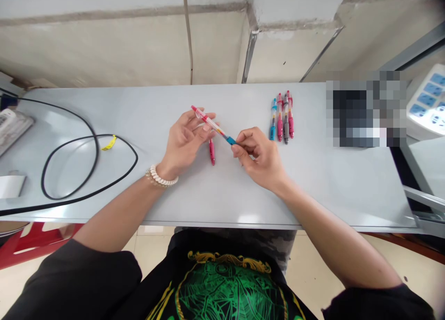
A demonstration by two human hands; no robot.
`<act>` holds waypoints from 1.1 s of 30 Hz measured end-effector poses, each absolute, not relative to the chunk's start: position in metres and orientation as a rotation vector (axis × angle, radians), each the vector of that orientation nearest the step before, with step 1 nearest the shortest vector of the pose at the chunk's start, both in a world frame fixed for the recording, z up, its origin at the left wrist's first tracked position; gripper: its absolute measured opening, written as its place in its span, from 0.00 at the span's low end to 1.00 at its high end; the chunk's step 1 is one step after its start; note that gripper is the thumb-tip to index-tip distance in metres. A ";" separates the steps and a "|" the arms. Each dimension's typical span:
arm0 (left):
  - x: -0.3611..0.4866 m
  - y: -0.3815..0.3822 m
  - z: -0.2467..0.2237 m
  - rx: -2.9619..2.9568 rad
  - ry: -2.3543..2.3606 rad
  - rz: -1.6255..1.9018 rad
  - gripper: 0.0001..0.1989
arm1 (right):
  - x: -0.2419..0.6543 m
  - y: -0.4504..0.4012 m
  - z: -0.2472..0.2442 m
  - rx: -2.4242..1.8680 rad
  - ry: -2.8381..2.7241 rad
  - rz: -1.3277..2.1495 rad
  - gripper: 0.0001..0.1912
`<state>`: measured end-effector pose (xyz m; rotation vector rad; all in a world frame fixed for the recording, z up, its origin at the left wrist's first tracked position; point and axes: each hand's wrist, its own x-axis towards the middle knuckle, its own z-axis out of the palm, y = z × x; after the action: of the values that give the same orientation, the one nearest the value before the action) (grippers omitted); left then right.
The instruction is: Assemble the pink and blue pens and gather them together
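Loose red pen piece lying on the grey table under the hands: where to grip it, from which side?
Pinch the short red pen piece across its middle, from above. It lies flat on the grey table, long axis running toward and away from the person, so fingers close from left and right. The left hand sits close beside it; the right hand side looks clearer.

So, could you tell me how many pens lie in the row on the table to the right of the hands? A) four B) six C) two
A: the row of pens holds four side by side, one blue, two pink and one grey, apart from the right hand.
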<state>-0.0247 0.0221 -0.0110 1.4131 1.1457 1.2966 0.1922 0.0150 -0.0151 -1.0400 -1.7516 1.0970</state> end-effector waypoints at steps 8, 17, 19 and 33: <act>-0.015 0.009 0.010 1.099 0.985 1.252 0.20 | 0.189 0.013 -0.006 -0.859 -1.513 1.502 0.18; -0.006 0.008 -0.004 0.965 1.146 1.360 0.20 | 0.182 0.006 -0.013 -0.888 -1.768 0.641 0.08; -0.006 0.008 -0.002 0.980 1.153 1.369 0.21 | 0.182 0.007 -0.011 -0.968 -1.710 0.827 0.13; -0.001 0.006 -0.001 0.966 1.108 1.393 0.21 | 0.185 0.011 -0.008 -0.900 -1.520 1.115 0.16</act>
<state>-0.0013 0.0060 -0.0008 0.9656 1.1080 1.3935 0.1853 0.0105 -0.0080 -0.8999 -1.5199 1.1152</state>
